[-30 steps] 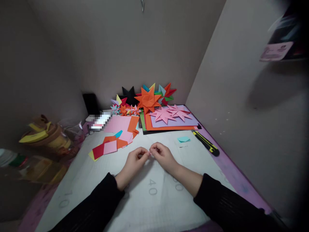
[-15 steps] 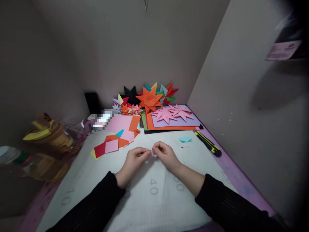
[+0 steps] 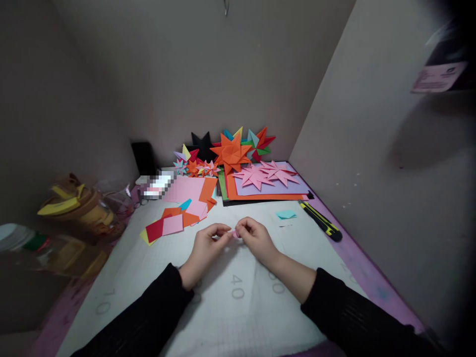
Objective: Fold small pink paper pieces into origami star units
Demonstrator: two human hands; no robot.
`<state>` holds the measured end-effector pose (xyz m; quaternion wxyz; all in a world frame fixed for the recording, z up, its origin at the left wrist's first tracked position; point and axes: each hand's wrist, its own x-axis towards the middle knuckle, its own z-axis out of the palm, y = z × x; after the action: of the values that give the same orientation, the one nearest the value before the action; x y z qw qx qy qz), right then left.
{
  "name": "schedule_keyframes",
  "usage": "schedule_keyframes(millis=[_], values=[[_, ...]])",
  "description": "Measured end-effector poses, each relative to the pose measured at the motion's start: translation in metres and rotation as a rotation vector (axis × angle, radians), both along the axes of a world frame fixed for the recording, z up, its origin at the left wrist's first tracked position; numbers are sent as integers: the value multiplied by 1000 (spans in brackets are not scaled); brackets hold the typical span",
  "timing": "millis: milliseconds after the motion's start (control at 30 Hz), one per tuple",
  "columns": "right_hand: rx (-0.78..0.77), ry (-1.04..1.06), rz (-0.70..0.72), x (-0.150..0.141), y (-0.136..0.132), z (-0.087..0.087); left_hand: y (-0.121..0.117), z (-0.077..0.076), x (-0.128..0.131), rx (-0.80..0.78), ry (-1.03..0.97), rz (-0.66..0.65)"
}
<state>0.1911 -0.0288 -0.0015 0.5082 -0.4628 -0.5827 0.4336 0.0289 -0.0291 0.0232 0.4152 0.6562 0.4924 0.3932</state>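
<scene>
Grip of both hands: the fingertips of my left hand [image 3: 210, 246] and my right hand [image 3: 257, 241] are closed on a tiny pink paper piece [image 3: 235, 234], which lies between them above the white surface [image 3: 238, 317]. Beyond it, to the right, a folded turquoise paper [image 3: 286, 214] sits near a black-and-yellow cutter [image 3: 322, 221]. To the left, a red sheet [image 3: 154, 231] adjoins a light pink one. Farther back, two pink stars [image 3: 254, 177] rest on a stack of coloured sheets [image 3: 267, 197]; behind them, a large orange star [image 3: 231, 152] stands near the wall [image 3: 208, 69].
</scene>
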Motion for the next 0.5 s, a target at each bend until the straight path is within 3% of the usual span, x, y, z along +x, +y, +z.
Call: schedule_keyframes(millis=[300,500], values=[[-73,88,26,-1,0,-4,-3,-7,-3,191,44,-21],[-72,63,8,-2,-1,-4,-2,-4,-2,123,19,-62]])
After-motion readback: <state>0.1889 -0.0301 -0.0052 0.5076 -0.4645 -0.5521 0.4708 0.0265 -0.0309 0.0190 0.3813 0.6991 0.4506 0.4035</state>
